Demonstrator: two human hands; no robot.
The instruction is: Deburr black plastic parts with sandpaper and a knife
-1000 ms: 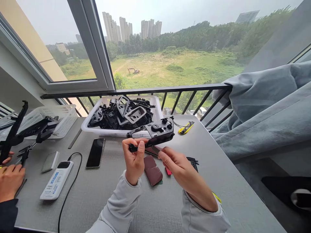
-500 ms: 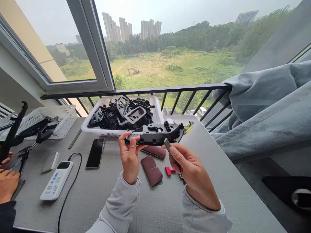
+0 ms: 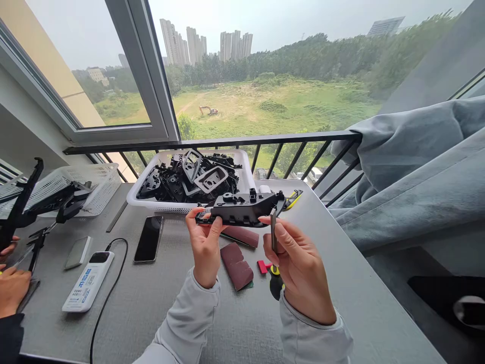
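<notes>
My left hand grips the end of a black moulded plastic part, which has several small posts and holes on top. My right hand stands just right of that part, shut around a small tool. The tool's flat metal blade points up beside the part's end, and a black and yellow handle shows below my fingers. Two pieces of maroon sandpaper and a small red piece lie on the table beneath my hands.
A white basket of black plastic parts stands ahead, with a yellow utility knife to its right. A phone and white power bank lie left. A co-worker's hand works near a second basket. A railing runs behind.
The black part has turned and now lies flatter, a little further left. The tool in my right hand has swung from tilted to upright, and its handle now shows below my fingers.
</notes>
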